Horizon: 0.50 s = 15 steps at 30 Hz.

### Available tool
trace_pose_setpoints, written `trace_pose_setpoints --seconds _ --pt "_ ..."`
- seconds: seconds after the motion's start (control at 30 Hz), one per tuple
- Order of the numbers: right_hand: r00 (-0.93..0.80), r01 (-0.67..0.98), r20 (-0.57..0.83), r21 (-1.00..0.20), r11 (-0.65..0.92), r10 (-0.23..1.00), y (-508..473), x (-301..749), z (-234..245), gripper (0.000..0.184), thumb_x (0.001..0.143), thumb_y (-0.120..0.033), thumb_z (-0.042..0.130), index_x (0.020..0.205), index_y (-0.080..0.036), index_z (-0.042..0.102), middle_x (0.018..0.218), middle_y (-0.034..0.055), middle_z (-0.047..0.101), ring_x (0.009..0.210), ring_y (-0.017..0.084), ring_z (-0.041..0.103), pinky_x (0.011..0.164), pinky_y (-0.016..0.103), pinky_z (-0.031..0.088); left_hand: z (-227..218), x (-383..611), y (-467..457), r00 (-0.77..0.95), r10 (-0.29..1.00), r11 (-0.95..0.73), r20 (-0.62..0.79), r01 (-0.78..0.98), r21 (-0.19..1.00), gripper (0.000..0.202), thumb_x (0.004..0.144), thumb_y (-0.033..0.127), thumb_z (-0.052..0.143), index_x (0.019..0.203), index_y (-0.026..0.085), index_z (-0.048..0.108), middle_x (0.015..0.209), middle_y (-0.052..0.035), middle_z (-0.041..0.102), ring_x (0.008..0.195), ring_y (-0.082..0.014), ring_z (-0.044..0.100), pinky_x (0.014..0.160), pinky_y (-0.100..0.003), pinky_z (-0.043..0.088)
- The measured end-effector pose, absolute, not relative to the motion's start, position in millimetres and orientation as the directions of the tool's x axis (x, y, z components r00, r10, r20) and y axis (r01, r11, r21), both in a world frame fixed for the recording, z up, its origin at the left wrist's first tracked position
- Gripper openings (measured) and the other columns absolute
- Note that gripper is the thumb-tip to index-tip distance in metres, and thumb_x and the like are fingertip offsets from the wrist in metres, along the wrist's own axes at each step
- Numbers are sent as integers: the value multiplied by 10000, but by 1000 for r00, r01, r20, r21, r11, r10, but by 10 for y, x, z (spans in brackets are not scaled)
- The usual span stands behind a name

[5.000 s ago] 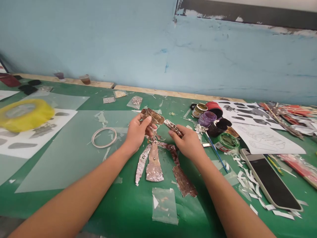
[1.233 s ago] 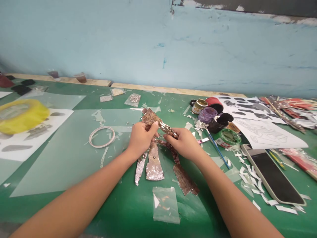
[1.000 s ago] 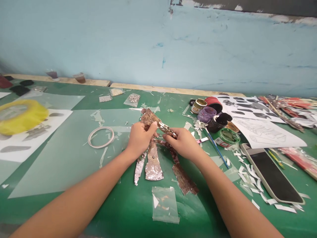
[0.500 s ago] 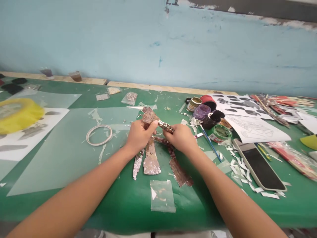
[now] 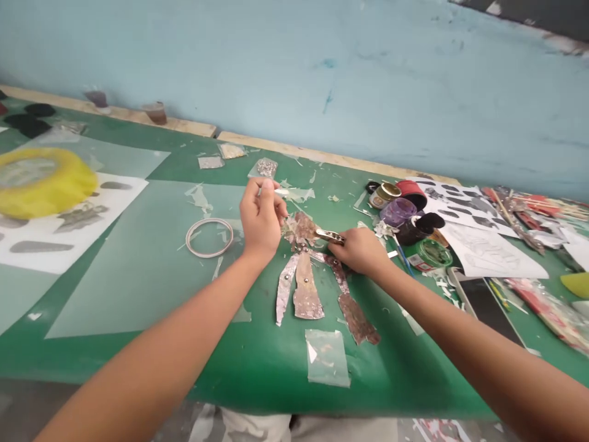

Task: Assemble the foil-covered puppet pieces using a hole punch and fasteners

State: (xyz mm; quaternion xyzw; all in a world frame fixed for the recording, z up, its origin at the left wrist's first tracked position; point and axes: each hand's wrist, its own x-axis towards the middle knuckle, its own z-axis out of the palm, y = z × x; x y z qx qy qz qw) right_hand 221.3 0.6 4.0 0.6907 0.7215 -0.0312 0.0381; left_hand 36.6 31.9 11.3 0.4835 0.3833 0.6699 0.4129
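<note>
A jointed figure of brownish, foil-like cut pieces lies on the green table, its strips joined by small round metal fasteners. Just up and left of it, my left hand is raised with fingers curled around a slender white stick-like tool; most of the tool is hidden. My right hand is closed on a narrow, shiny gold-and-dark patterned strip, whose far end meets the figure's upper piece. Whether the strip is fixed to that piece I cannot tell.
Left of my hands lie a white ring-shaped roll and a large yellow tape roll. Paint jars, a phone, paper scraps and printed sheets crowd the right. A small clear bag is near the front edge.
My left hand has let go of the figure's upper piece, moved up and left, and closed on the white tool. My right hand still grips the patterned strip. The view has tilted.
</note>
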Motion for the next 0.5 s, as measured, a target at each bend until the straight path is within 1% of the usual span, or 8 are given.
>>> trace_pose_setpoints --seconds 0.13,0.2,0.27,0.33,0.43,0.5 --pt "-19 1000 -83 -14 17 996 11 2212 36 288 793 -322 494 558 -181 581 529 54 525 493 142 418 491 283 209 132 341 313 -228 908 -397 352 -198 896 284 908 482 489 763 241 452 472 65 400 421 -94 373 438 -251 305" --pt "-20 999 -86 -31 17 996 28 2219 51 290 792 -307 497 538 -182 561 516 51 507 483 141 411 488 283 207 121 335 327 -217 916 -378 338 -181 908 284 916 477 473 761 241 451 480 64 393 428 -97 380 450 -253 309" --pt "-13 999 -111 -38 9 994 48 2225 74 294 790 -304 501 526 -182 544 511 54 499 477 144 407 488 288 207 106 340 352 -213 926 -348 312 -159 924 281 927 476 445 775 240 448 520 59 424 436 -93 389 456 -251 318" --pt "19 999 -129 -43 -24 992 63 2228 101 287 795 -304 495 541 -182 549 527 64 516 481 150 409 488 292 212 89 358 376 -205 934 -325 294 -142 935 262 926 468 447 802 238 441 599 50 475 455 -82 403 467 -243 335" --pt "64 994 -137 -75 -74 989 59 2220 135 275 808 -299 473 588 -176 581 572 80 557 498 156 424 493 292 227 55 407 389 -148 949 -295 279 -101 950 214 876 422 546 862 232 450 705 41 507 502 -65 433 504 -222 366" --pt "88 989 -120 -106 -100 989 30 2196 147 276 813 -304 468 611 -172 600 600 89 579 511 157 442 499 288 237 28 444 375 -70 962 -266 262 -50 963 221 822 369 621 904 225 475 702 45 508 514 -64 446 519 -214 377"
